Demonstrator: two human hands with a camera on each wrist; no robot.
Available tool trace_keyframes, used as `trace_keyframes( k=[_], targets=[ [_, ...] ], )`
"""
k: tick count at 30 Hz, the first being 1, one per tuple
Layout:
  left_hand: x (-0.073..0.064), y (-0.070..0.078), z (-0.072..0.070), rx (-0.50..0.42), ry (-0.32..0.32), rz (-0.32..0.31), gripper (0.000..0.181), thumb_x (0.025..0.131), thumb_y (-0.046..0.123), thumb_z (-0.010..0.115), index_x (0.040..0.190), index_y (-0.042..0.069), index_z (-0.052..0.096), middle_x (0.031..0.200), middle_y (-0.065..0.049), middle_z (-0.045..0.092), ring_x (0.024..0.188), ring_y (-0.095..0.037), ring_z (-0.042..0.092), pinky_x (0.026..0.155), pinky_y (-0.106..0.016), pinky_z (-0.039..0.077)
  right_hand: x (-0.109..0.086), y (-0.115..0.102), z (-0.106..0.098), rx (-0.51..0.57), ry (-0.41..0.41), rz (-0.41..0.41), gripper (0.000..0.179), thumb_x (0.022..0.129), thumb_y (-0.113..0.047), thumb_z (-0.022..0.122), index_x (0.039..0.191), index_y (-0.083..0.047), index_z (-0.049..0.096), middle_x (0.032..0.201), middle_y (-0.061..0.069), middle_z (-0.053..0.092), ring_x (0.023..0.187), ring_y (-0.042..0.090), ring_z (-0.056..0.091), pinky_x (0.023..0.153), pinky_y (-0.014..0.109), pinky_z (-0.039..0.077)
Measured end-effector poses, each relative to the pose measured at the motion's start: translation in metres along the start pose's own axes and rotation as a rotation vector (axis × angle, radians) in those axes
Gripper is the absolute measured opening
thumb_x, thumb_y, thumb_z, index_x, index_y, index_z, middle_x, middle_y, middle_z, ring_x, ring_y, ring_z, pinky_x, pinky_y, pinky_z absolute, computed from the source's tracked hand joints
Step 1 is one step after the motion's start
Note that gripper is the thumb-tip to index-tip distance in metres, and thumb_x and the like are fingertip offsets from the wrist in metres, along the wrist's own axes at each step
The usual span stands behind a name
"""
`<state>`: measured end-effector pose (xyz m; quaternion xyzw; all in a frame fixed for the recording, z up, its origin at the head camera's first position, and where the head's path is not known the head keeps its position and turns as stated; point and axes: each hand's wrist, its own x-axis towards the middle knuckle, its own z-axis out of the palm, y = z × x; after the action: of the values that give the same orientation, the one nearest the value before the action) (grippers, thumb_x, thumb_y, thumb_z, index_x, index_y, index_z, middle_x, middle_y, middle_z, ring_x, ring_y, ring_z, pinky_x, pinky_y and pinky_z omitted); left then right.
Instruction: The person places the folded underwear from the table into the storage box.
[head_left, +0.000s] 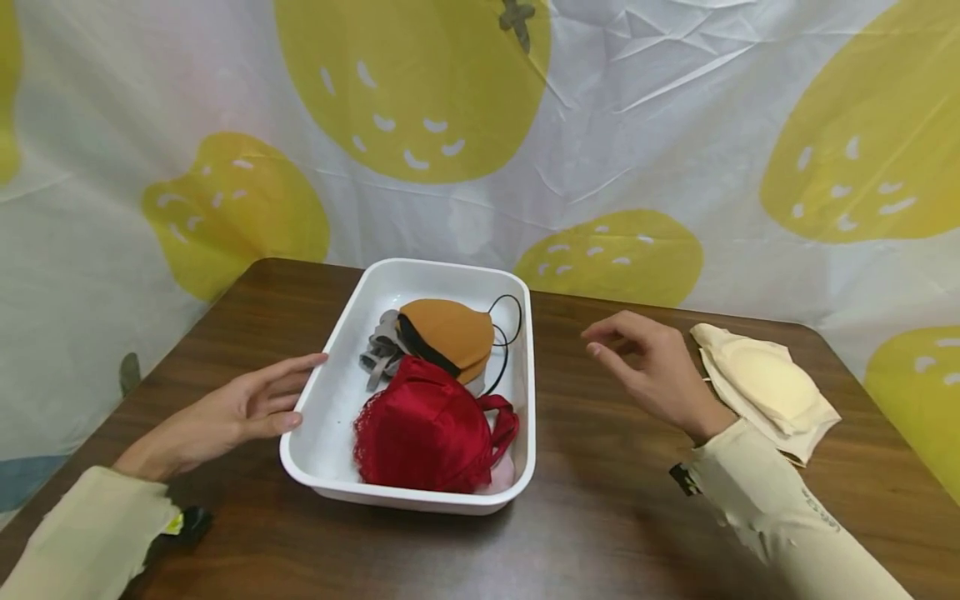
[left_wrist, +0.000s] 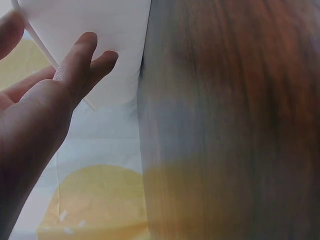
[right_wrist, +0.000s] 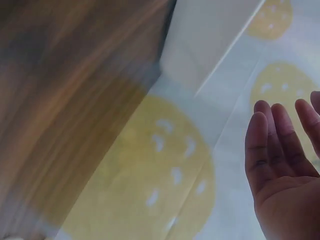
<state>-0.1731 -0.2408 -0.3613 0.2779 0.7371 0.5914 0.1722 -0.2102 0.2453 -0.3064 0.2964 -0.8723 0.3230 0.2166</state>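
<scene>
A white plastic tub [head_left: 327,454] stands on the table. My left hand [head_left: 225,412] is at its left side, index finger and thumb against the rim; in the left wrist view the hand [left_wrist: 45,105] has fingers extended along the outer wall [left_wrist: 120,30]. Inside the tub lie a red satin bra [head_left: 427,429] with lace edging, a mustard bra [head_left: 450,329] with a thin black strap, and a grey strappy piece [head_left: 384,346], partly covered. My right hand [head_left: 652,362] hovers between the tub and a cream bra [head_left: 772,383], holding nothing, fingers loosely bent.
The dark wooden table [head_left: 600,500] carries the tub near its middle and the cream bra near its right edge. Behind it hangs a white cloth [head_left: 465,217] with yellow lemon prints. Something pinkish [head_left: 503,473] shows in the tub's near right corner.
</scene>
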Motion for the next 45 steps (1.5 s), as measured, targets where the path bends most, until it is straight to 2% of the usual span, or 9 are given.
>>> trace_keyframes(
  k=[7, 13, 16, 20, 23, 30, 35, 39, 45],
  targets=[
    [0.0, -0.001, -0.001, 0.025, 0.006, -0.018, 0.07, 0.1, 0.002, 0.056, 0.159, 0.004, 0.019, 0.153, -0.004, 0.045, 0.13, 0.003, 0.054, 0.096, -0.024, 0.055, -0.008, 0.036, -0.038, -0.141, 0.052, 0.125, 0.01, 0.098, -0.014, 0.066, 0.104, -0.011, 0.074, 0.095, 0.007, 0.075, 0.081, -0.016, 0.057, 0.07, 0.005, 0.047],
    [0.0, 0.0, 0.001, 0.026, 0.02, -0.035, 0.07, 0.099, 0.004, 0.058, 0.159, 0.006, 0.022, 0.154, -0.012, 0.042, 0.129, 0.003, 0.055, 0.095, -0.025, 0.056, -0.016, 0.071, -0.06, -0.137, 0.123, 0.237, 0.011, 0.097, -0.013, 0.064, 0.101, -0.007, 0.073, 0.077, -0.011, 0.07, 0.067, -0.013, 0.058, 0.062, 0.007, 0.047],
    [0.0, 0.001, 0.001, 0.025, 0.015, -0.02, 0.07, 0.1, 0.003, 0.058, 0.159, 0.006, 0.022, 0.154, -0.008, 0.044, 0.13, 0.002, 0.054, 0.096, -0.024, 0.055, -0.02, 0.08, -0.069, -0.201, 0.038, 0.314, 0.015, 0.099, -0.02, 0.064, 0.105, -0.01, 0.072, 0.082, -0.005, 0.074, 0.071, -0.005, 0.063, 0.064, 0.016, 0.049],
    [-0.001, 0.001, 0.001, 0.023, 0.007, -0.003, 0.069, 0.1, 0.003, 0.056, 0.159, 0.006, 0.021, 0.153, -0.003, 0.045, 0.131, 0.002, 0.053, 0.097, -0.023, 0.054, -0.023, 0.088, -0.08, -0.32, -0.153, 0.371, 0.025, 0.101, -0.031, 0.06, 0.114, -0.012, 0.069, 0.1, 0.016, 0.077, 0.091, 0.025, 0.072, 0.076, 0.044, 0.052],
    [-0.002, 0.0, 0.0, 0.026, 0.01, -0.008, 0.069, 0.1, 0.002, 0.056, 0.159, 0.005, 0.02, 0.153, -0.004, 0.045, 0.131, 0.003, 0.053, 0.097, -0.023, 0.054, -0.025, 0.098, -0.086, -0.346, -0.208, 0.399, 0.031, 0.103, -0.034, 0.056, 0.117, -0.009, 0.068, 0.104, 0.021, 0.075, 0.098, 0.042, 0.068, 0.077, 0.055, 0.05],
    [-0.002, -0.001, -0.001, 0.046, 0.013, -0.015, 0.069, 0.1, 0.003, 0.056, 0.159, 0.004, 0.019, 0.154, -0.009, 0.043, 0.131, 0.004, 0.053, 0.098, -0.022, 0.054, -0.035, 0.136, -0.105, -0.454, -0.207, 0.47, 0.034, 0.102, -0.026, 0.053, 0.114, 0.003, 0.066, 0.106, 0.031, 0.07, 0.095, 0.05, 0.064, 0.075, 0.057, 0.048],
    [-0.001, 0.0, -0.001, 0.06, 0.017, -0.02, 0.07, 0.1, 0.004, 0.056, 0.159, 0.005, 0.019, 0.156, -0.018, 0.039, 0.131, 0.004, 0.053, 0.098, -0.023, 0.054, -0.047, 0.16, -0.122, -0.514, -0.274, 0.57, 0.043, 0.1, -0.028, 0.054, 0.119, 0.009, 0.062, 0.116, 0.038, 0.063, 0.099, 0.056, 0.06, 0.076, 0.059, 0.05],
    [0.0, -0.001, -0.002, 0.063, 0.022, -0.027, 0.07, 0.1, 0.004, 0.057, 0.159, 0.005, 0.02, 0.156, -0.02, 0.039, 0.131, 0.003, 0.053, 0.097, -0.023, 0.054, -0.058, 0.175, -0.132, -0.53, -0.37, 0.627, 0.06, 0.1, -0.036, 0.052, 0.129, 0.016, 0.05, 0.127, 0.043, 0.053, 0.11, 0.063, 0.051, 0.086, 0.067, 0.047],
    [-0.001, -0.001, -0.001, 0.052, 0.021, -0.019, 0.07, 0.1, 0.003, 0.057, 0.159, 0.005, 0.02, 0.155, -0.019, 0.041, 0.131, 0.002, 0.054, 0.098, -0.023, 0.054, -0.068, 0.191, -0.139, -0.475, -0.49, 0.666, 0.086, 0.097, -0.048, 0.054, 0.133, 0.029, 0.037, 0.133, 0.05, 0.041, 0.118, 0.067, 0.043, 0.095, 0.067, 0.043]
  ],
)
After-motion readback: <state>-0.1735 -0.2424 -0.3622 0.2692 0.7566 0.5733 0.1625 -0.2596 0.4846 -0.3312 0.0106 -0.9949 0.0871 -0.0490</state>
